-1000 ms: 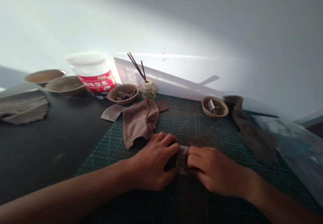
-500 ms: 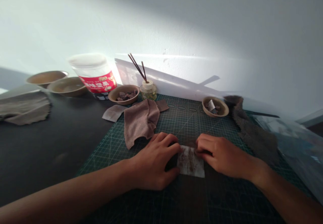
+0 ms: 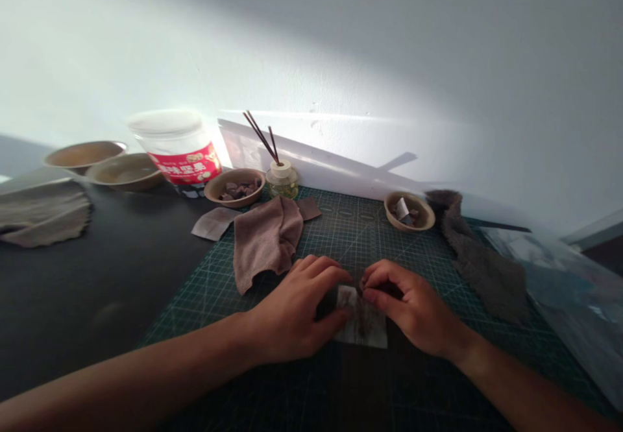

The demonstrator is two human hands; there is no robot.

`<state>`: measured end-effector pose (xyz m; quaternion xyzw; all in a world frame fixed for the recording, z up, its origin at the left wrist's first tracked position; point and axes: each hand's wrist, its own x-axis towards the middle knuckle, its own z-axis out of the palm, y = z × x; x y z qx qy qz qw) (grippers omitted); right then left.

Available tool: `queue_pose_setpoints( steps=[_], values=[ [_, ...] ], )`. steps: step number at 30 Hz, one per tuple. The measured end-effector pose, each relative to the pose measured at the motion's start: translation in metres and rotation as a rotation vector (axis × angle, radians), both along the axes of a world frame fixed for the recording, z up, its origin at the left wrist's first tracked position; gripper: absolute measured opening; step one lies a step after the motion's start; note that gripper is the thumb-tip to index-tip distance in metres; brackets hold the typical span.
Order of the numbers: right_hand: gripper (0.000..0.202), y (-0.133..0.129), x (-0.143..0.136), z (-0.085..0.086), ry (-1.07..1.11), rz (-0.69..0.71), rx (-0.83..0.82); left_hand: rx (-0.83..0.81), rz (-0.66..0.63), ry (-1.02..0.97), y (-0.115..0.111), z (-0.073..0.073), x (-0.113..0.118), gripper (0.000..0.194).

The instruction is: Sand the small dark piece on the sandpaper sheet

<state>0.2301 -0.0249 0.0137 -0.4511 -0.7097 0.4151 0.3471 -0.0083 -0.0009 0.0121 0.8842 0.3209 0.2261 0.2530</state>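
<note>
A white patch with brown smears [image 3: 372, 328], of cloth or paper, lies flat on the green cutting mat [image 3: 195, 309]. My left hand [image 3: 304, 312] is at its left edge, thumb touching the patch and fingers spread apart. Over the patch's upper right, my right hand [image 3: 411, 305] is closed in a pinch around a small brown piece [image 3: 362, 284], mostly hidden by the fingertips. Beyond my left hand lies a crumpled brown cloth [image 3: 265, 240].
A bowl of brownish chunks [image 3: 238, 189], a reed diffuser [image 3: 282, 179] and a labelled plastic tub [image 3: 187, 153] stand by the wall. Another small bowl [image 3: 409, 211] is at the back right, beside a dark fuzzy cloth [image 3: 479, 270]. Two bowls [image 3: 85, 153] sit far left.
My right hand has moved left, over the patch, with its fingertips pinched. My left fingers have lifted and straightened a little, uncovering the patch's left part. The view has shifted slightly.
</note>
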Motion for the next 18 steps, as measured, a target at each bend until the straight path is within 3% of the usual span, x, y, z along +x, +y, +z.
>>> queue_pose_setpoints(
  steps=[5,10,18],
  values=[
    [0.020,0.001,-0.002,-0.005,0.396,-0.038,-0.239,0.056,0.047,-0.198,0.001,0.000,0.018,0.029],
    [0.028,-0.001,-0.006,-0.010,0.732,-0.080,-0.439,0.000,0.071,-0.394,0.006,0.005,0.037,0.013],
    [0.031,-0.001,0.000,-0.012,0.814,-0.066,-0.543,-0.165,0.028,-0.573,0.018,0.005,0.045,0.005]
  ],
)
